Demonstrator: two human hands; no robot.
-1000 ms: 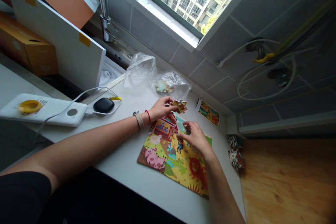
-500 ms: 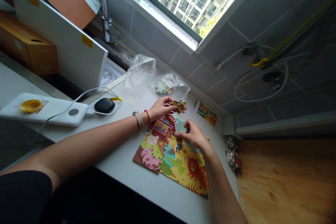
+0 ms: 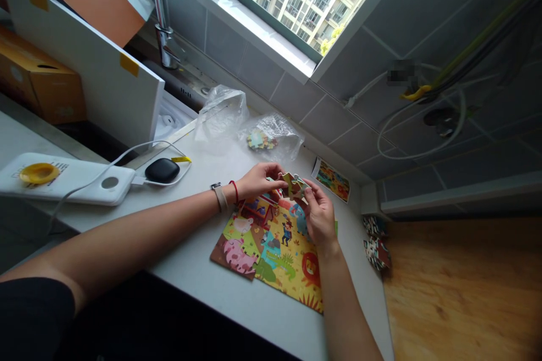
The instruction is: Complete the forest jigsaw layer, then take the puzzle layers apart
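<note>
Several loose puzzle pieces [image 3: 293, 185] are held above the far side of a joined puzzle. My left hand [image 3: 265, 179] pinches them from the left. On their right side, my right hand [image 3: 317, 208] has its thumb and fingers closed on them too. The joined puzzle [image 3: 277, 259] lies flat on the white counter [image 3: 203, 293], showing a pink pig, a crocodile and a lion; my hands and right forearm hide part of it. Behind my hands, a clear plastic bag [image 3: 285, 132] holds more pieces [image 3: 260, 140].
A small picture card [image 3: 332, 179] lies near the wall. More pieces [image 3: 376, 251] sit at the counter's right edge. To the left are a black case [image 3: 162, 170], a white power bank [image 3: 84, 177] with a cable, and a white board [image 3: 84, 62]. Another clear bag [image 3: 222, 113] stands behind.
My right hand has moved up from the puzzle to the pieces in my left hand and now grips them as well. The camera view has shifted slightly.
</note>
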